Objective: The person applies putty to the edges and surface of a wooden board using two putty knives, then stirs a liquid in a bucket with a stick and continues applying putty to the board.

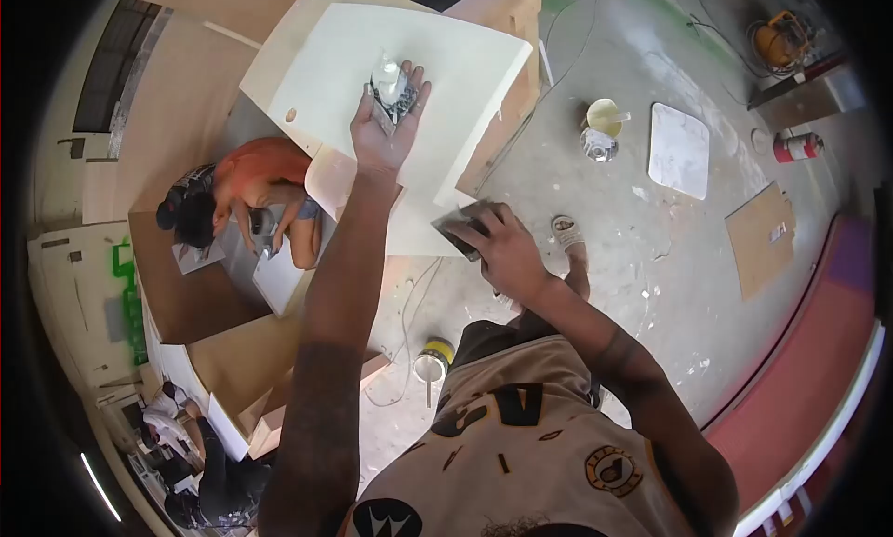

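Note:
My left hand [389,127] is held palm up over a white panel [460,72], its fingers wrapped round the sides of a dark, smeared filling blade [394,102]. A lump of white filler paste [387,74] lies on that blade. At the panel's near right corner, my right hand [507,248] grips a flat, dark putty scraper [462,228], thumb and fingers pressed on its faces. The scraper's edge is right at the panel's white side edge.
To the left a person [265,188] bends over an open wooden box [186,295]; another person [209,463] is lower left. On the floor stand an open tin [431,366], a paste bucket [605,116], a white board [678,151], cardboard [761,239] and a cable [406,323].

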The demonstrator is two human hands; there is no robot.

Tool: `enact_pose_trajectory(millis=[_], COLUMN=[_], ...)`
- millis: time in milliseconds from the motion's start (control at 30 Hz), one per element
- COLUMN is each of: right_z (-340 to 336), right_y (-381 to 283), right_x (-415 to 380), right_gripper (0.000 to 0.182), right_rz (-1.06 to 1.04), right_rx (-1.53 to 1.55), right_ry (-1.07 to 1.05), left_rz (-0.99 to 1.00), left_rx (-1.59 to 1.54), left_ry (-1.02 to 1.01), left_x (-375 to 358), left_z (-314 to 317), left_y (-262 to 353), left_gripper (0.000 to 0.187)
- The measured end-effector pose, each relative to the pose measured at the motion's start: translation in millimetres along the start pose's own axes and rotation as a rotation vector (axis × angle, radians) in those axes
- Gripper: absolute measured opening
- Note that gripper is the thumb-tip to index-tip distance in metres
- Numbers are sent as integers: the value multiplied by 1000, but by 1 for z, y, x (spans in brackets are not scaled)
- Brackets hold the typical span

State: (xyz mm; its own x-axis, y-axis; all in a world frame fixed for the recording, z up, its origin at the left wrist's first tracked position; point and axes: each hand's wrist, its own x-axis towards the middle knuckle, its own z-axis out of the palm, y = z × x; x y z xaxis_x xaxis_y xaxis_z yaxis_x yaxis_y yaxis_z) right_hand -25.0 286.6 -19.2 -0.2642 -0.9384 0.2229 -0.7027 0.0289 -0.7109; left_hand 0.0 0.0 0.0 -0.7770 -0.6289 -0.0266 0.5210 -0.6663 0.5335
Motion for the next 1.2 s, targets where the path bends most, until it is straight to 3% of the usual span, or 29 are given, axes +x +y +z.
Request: enact_pose_trajectory(millis=[67, 233, 367, 433, 500, 533, 633, 700, 733, 800, 833, 900, 1000, 1100, 1200], right_z=[-1, -58, -111, -111, -91, -83, -81, -67, -47, -29, -22, -21, 3, 13, 32], right_y=[12, 18, -13, -28, -21, -14, 24, 75, 109, 153, 163, 169, 180, 181, 178], right_x=[-3, -17, -22, -28, -35, -37, -29, -10, -4, 21, 33, 64, 95, 102, 97], right_gripper=[76, 68, 50, 46, 46, 46, 57, 65, 70, 74, 74, 73, 77, 82, 74], right_rz=[15, -25, -289, -473, -456, -401, -279, -197, -133, -70, -66, -130, -161, -238, -258], right_rx=[39, 255, 218, 128, 44, 39, -22, -133, 31, 182, 179, 147, 344, 277, 281], right_ry=[-2, 296, 277, 196, 197, 210, 165, 82, 184, 399, 499, 606, 722, 704, 717], left_rz=[19, -327, -368, -334, -339, 48, -172, -100, -72, 30, -133, -130, -250, -196, -239], left_rx=[-23, -23, 139, 209, 143, 995, 234, 86, 101, 140, -16, -6, -73, 40, -45], left_ry=[51, -30, 197, 107, 77, -63, 203, 399, 305, 347, -1, -124, -156, -45, -160], left_x=[6, -81, -178, -197, -205, -208, -198, -183, -170, -137, -119, -87, -53, -38, -32], left_z=[9, 23, 64, 89, 83, 82, 78, 93, 91, 67, 45, 16, -7, -5, -11], left_y=[3, 17, -31, -52, -65, -71, -62, -45, -33, -11, 6, 20, 33, 32, 22], left_gripper=[48, 30, 38, 41, 44, 45, 44, 38, 34, 36, 37, 37, 37, 39, 39])
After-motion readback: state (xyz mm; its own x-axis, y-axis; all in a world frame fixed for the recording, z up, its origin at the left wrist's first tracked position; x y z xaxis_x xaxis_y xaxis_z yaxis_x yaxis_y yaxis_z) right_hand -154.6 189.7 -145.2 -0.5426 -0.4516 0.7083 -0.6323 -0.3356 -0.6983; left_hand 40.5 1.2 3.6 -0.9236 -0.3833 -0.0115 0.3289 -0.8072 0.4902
